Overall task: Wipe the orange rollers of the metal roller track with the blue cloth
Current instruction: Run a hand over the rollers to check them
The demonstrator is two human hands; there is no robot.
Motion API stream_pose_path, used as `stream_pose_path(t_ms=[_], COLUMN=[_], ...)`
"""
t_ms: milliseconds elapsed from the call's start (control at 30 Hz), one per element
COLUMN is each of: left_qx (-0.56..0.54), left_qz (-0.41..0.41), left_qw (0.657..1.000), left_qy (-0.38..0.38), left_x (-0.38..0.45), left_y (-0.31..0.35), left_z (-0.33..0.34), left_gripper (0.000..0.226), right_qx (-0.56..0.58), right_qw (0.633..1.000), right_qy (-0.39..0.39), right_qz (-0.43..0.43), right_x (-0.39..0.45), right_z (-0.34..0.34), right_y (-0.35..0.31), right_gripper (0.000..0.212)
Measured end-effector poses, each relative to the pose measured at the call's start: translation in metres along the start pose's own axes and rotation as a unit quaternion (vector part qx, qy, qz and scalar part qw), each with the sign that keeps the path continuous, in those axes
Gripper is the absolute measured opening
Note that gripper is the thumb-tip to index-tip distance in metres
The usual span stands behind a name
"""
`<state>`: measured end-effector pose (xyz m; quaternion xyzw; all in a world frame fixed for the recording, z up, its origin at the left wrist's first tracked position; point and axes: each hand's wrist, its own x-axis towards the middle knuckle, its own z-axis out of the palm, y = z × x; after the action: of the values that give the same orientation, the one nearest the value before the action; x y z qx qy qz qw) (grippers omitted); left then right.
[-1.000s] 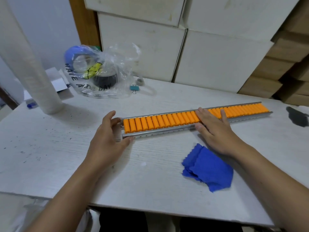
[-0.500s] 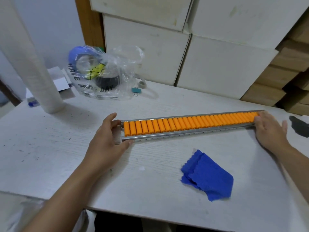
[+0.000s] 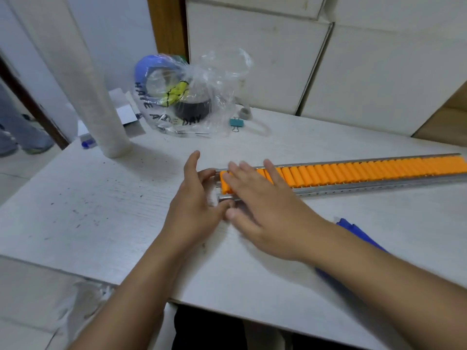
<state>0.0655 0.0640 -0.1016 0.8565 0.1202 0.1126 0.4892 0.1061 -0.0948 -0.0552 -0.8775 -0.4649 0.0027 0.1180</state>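
Note:
The metal roller track lies across the white table, its row of orange rollers running off the right edge. My left hand cups the track's left end, with fingers on its far side and the thumb at its near corner. My right hand lies flat and blurred on the leftmost rollers, fingers apart, holding nothing. The blue cloth rests on the table near the front, mostly hidden under my right forearm.
A clear plastic bag with tape rolls sits at the back left, next to a tall roll of stretch film. A teal binder clip lies behind the track. White boxes form a wall at the back.
My right hand has swept from the track's right end to its left end, beside my left hand. My head has turned left, so the track and cloth sit further right in view.

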Motion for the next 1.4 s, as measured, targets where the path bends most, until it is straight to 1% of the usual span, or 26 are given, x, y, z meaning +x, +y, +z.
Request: stream_pose_path(t_ms=[67, 133, 267, 367, 533, 700, 1000, 1200, 1400], left_qx=[0.0, 0.002, 0.014, 0.038, 0.064, 0.086, 0.076, 0.069, 0.076], left_qz=[0.004, 0.009, 0.021, 0.04, 0.04, 0.038, 0.028, 0.028, 0.028], left_qw=[1.0, 1.0, 1.0, 0.998, 0.997, 0.996, 0.997, 0.997, 0.997], left_qy=[-0.007, -0.008, -0.009, -0.007, 0.002, -0.003, -0.007, -0.007, -0.005], left_x=[0.0, 0.0, 0.001, 0.0, -0.001, -0.003, -0.005, -0.006, -0.006], left_y=[-0.002, -0.003, -0.004, -0.005, -0.005, -0.002, -0.001, 0.0, 0.0], left_z=[-0.001, -0.002, 0.0, 0.0, 0.001, 0.001, 0.0, -0.001, -0.001], left_gripper=[0.099, 0.094, 0.098, 0.098, 0.097, 0.088, 0.084, 0.082, 0.081], right_qx=[-0.003, -0.001, -0.009, -0.003, -0.017, -0.015, -0.04, -0.07, -0.069], right_qw=[1.0, 1.0, 0.999, 1.0, 0.999, 0.999, 0.997, 0.99, 0.984], right_qy=[-0.011, -0.014, -0.031, -0.026, -0.03, -0.035, -0.011, -0.007, 0.012], right_qz=[-0.006, -0.009, -0.015, -0.016, -0.019, 0.008, 0.072, 0.123, 0.166], right_x=[0.008, 0.013, 0.013, 0.011, 0.006, -0.007, -0.034, -0.055, -0.074], right_z=[0.009, 0.012, 0.018, 0.017, 0.015, 0.012, 0.003, -0.002, -0.007], right_y=[-0.006, -0.005, 0.002, 0.007, 0.021, 0.037, 0.063, 0.092, 0.119], right_gripper=[0.066, 0.061, 0.056, 0.056, 0.057, 0.057, 0.058, 0.061, 0.06])
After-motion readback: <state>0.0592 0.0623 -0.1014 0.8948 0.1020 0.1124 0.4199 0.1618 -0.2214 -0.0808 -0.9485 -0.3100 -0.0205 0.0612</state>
